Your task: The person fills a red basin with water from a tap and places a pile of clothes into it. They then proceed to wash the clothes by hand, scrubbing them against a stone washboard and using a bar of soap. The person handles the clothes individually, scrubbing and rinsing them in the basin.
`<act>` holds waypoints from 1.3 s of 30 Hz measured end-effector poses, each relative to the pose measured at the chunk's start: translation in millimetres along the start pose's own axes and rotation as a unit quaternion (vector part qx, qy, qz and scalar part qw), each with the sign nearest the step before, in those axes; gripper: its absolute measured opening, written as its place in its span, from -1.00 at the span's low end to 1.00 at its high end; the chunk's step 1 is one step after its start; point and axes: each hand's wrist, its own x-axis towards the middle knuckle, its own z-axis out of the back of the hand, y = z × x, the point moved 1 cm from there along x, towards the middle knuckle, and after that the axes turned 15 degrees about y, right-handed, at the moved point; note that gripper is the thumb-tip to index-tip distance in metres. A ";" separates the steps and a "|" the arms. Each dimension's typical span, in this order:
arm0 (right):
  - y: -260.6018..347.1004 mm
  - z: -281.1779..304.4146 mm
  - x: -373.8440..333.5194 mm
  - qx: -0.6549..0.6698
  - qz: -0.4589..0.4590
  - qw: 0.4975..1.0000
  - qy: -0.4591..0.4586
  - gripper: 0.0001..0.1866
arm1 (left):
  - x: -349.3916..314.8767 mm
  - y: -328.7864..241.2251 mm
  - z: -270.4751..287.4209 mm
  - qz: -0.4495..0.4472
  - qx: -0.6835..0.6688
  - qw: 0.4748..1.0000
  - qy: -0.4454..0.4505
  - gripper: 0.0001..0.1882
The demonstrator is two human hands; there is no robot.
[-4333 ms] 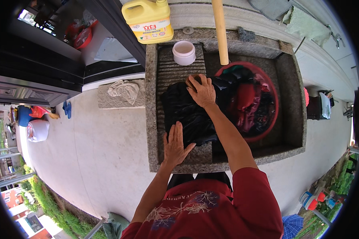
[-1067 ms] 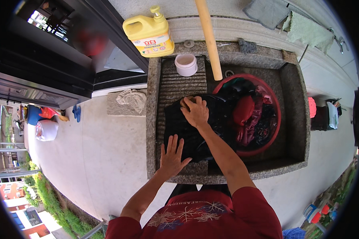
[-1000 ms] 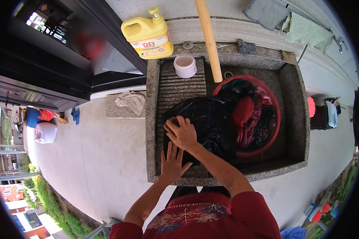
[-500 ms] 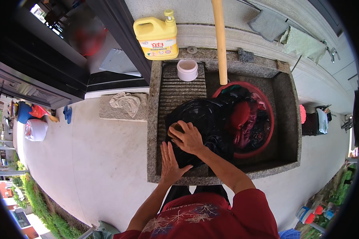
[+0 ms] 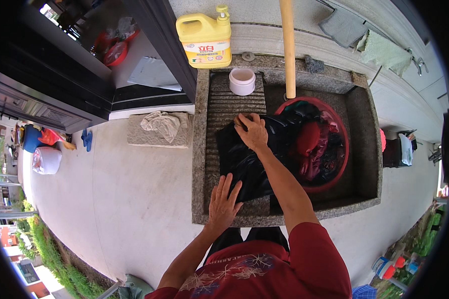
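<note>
A wet black garment point(image 5: 244, 159) lies spread over the ridged washboard side of the stone sink point(image 5: 199, 164), its right part running into a red basin point(image 5: 345, 159). My right hand point(image 5: 253, 132) is closed over a small brown scrub brush point(image 5: 243, 119), mostly covered by my fingers, and presses it on the garment's upper part. Flat on the garment's lower left edge rests my left hand point(image 5: 223, 203), open with fingers stretched out. Inside the basin are dark and red wet clothes point(image 5: 309, 139).
A pinkish-white jar point(image 5: 242, 82) stands at the top of the washboard. Behind it, a yellow pump jug point(image 5: 204, 40) sits by the sink's rim. A wooden pole point(image 5: 288, 50) reaches down over the sink. To the left, a rag point(image 5: 160, 125) lies on a stone slab point(image 5: 134, 134).
My right hand has moved the brush up the garment, away from me. The garment now lies flatter and more stretched. My left hand stays at its lower edge, fingers still outstretched.
</note>
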 end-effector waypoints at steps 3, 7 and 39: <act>19.2 -32.8 -97.8 -0.168 0.269 0.948 0.030 -0.46 | -25.8 -1.5 -10.6 -0.033 0.006 0.996 0.077 -0.31; 15.9 -36.9 -145.8 -0.159 0.375 0.913 0.016 -0.43 | -39.4 -19.5 10.0 -0.046 -0.044 0.997 0.049 -0.30; 2.7 -42.6 -169.7 -0.125 0.264 0.955 -0.046 -0.43 | -21.6 -9.0 17.4 -0.042 0.022 0.988 0.147 -0.44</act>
